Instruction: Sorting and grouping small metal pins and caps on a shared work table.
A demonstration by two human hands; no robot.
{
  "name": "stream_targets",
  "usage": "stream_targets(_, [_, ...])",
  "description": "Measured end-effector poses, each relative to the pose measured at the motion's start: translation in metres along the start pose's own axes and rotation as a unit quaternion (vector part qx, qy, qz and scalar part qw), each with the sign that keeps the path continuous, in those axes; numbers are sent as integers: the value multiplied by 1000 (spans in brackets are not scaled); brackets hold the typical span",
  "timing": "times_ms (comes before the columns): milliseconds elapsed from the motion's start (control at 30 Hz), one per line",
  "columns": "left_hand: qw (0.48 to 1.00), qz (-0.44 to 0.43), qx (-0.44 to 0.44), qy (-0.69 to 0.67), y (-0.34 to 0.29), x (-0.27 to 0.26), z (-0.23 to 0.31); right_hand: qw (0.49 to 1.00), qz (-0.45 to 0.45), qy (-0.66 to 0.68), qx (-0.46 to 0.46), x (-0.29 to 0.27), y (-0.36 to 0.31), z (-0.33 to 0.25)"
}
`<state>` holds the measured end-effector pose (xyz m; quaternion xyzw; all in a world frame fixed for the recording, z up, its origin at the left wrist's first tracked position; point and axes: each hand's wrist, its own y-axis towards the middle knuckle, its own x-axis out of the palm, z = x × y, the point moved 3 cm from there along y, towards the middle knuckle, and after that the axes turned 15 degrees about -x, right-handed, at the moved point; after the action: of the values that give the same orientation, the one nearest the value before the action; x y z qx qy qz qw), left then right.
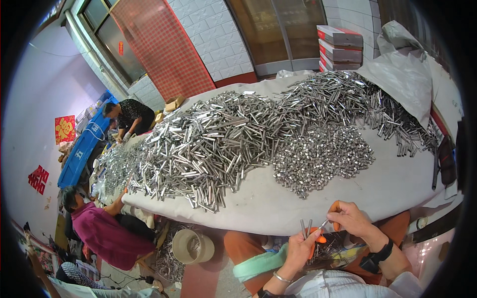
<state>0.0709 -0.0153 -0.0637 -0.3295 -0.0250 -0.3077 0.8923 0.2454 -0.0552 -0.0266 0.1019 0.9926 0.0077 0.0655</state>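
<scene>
My left hand is closed around a few thin metal tubes, which stick up past its fingers above my lap. Orange covering shows at its fingertips. Just to the right, my right hand pinches at the upper end of a slim silver piece that slants between the two hands; orange covers wrap some of its fingers. What exactly sits in the right fingertips is too small to make out. Beyond my hands, a heap of small shiny metal fittings lies on the pale table cover.
A large pile of metal tubes spreads along the table. A cream bucket stands on the floor to the left, beside scattered tubes. One person in purple sits at left; another person works farther off. Boxes are stacked behind.
</scene>
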Motion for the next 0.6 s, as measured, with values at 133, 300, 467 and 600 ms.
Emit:
stream_targets(133, [1000, 23, 10, -8, -1, -6, 9, 988, -22, -1, 154, 2, 4, 0])
stream_targets(300, [997, 5, 30, -73, 1, -14, 13, 994, 35, 103, -12, 13, 6, -19])
stream_targets(467, [997, -7, 34, -74, 3, -9, 11, 996, 50, 63, 32, 0, 4, 5])
stream_targets(600, [994, 0, 45, -97, -1, -5, 14, 987, -22, 152, -54, -2, -3, -19])
